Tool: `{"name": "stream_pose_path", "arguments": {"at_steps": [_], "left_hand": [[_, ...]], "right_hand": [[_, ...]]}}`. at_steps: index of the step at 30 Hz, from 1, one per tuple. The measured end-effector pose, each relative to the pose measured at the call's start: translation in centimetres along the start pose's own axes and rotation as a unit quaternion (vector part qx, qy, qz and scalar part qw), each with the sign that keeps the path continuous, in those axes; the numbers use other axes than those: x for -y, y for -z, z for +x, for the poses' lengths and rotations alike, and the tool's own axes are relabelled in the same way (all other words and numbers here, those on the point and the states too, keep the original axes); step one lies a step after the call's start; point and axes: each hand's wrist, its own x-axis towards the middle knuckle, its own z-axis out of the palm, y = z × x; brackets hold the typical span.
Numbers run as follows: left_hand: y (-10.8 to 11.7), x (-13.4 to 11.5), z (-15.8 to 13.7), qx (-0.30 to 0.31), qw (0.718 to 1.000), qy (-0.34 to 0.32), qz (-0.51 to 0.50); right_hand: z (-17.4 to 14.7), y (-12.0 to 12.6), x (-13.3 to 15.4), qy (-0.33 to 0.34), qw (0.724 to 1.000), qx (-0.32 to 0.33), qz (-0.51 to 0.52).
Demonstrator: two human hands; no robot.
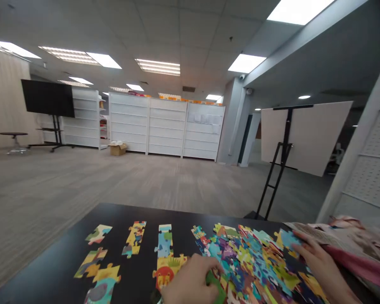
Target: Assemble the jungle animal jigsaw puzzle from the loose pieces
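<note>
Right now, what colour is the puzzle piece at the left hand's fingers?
Green, on what shows of the puzzle piece in the head view.

- I'm in an office-like space, panel lights (158,67) along the top
- Black screen (47,98) on a stand (55,129), left
- White shelving (166,126), centre
- Grey carpet (152,177), mid-frame

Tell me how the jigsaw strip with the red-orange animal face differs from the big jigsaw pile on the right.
The jigsaw strip forms a narrow column; the jigsaw pile spreads wide. The strip lies flat, with few pieces showing; the pile shows many, jumbled and overlapping. Both are brightly coloured and lie on the black table.
</note>
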Motion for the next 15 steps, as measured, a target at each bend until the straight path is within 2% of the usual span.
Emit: {"name": "stream_pose_path", "arguments": {"at_steps": [3,5,10,13,15], "left_hand": [[-0.1,-0.1,0.1,0.02,0.999,-0.036,0.013],[0.1,0.1,0.5,-0.014,0.999,-0.039,0.015],[2.1,1.3,2.0,-0.15,0.986,0.022,-0.064],[4.7,2.2,1.6,-0.144,0.981,0.027,-0.127],[7.4,3.1,0.3,-0.118,0.983,0.025,-0.14]], "right_hand": [[-3.6,-4.8,3.6,0.008,0.986,0.158,0.056],[-6.0,-8.3,6.4,0.047,0.969,0.229,0.083],[-10.8,-15.3,11.2,0.112,0.938,0.302,0.126],[-12.8,-17.5,11.7,0.117,0.907,0.379,0.141],[-13.8,-18.0,11.3,0.132,0.899,0.392,0.14]]}}
